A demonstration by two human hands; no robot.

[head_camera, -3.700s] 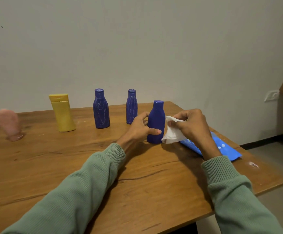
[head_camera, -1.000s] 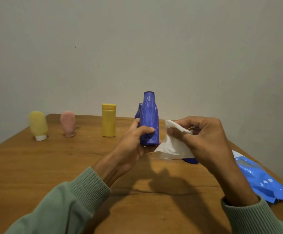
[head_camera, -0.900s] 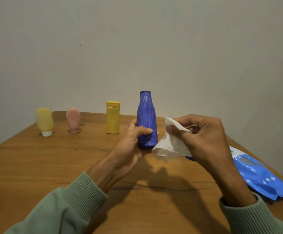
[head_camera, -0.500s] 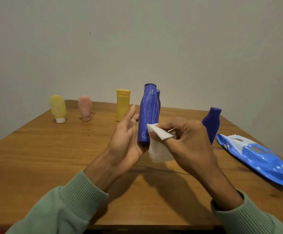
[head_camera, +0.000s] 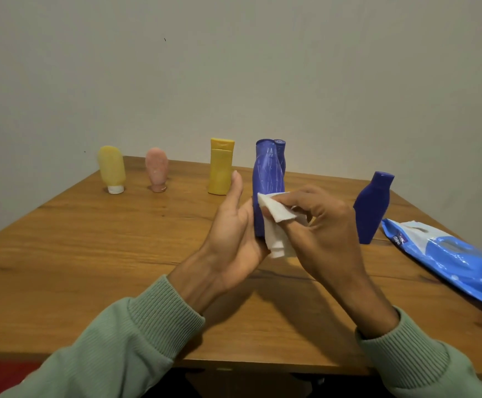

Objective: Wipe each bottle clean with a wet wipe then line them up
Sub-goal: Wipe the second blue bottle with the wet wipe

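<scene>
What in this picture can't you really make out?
Head view:
- Rear blue bottle: mostly hidden behind the held blue bottle.
- Base of held blue bottle: covered by wet wipe and left hand.
- Left grip: fingers behind that bottle, unclear.
- Wipes pack: cut off by right edge; print too small.
</scene>
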